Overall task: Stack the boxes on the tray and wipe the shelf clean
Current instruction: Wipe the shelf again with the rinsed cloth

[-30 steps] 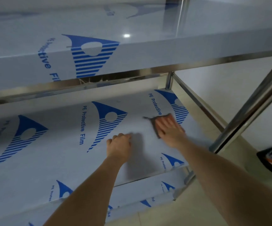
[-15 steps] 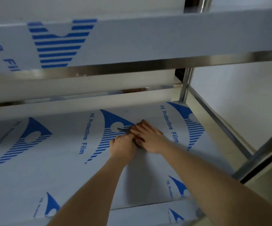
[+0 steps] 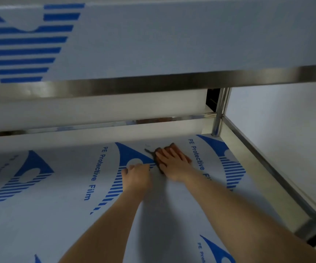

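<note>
Stainless shelving fills the head view: an upper shelf (image 3: 172, 40) crosses the top, and below it lies the lower shelf (image 3: 58, 215), covered in white protective film printed with blue logos, with a steel post (image 3: 219, 112) at its back right corner. No boxes or tray show here, so the stacking step cannot be checked from this view.

Wiping looks to be the step in hand. The right hand (image 3: 172, 164) lies palm-down on a brown cloth (image 3: 174, 149) toward the back of the lower shelf, fingers straight and a little spread, pressing the cloth flat rather than gripping it; the arm reaches in from the lower right, well extended. The left hand (image 3: 137, 175) rests just beside it on the film with fingers curled under — it holds nothing that can be seen, and seems to brace the body.

The next move probably calls for sweeping the cloth sideways with even pressure, carrying it into the back corner by the post — and to the left stretch of the shelf.
</note>
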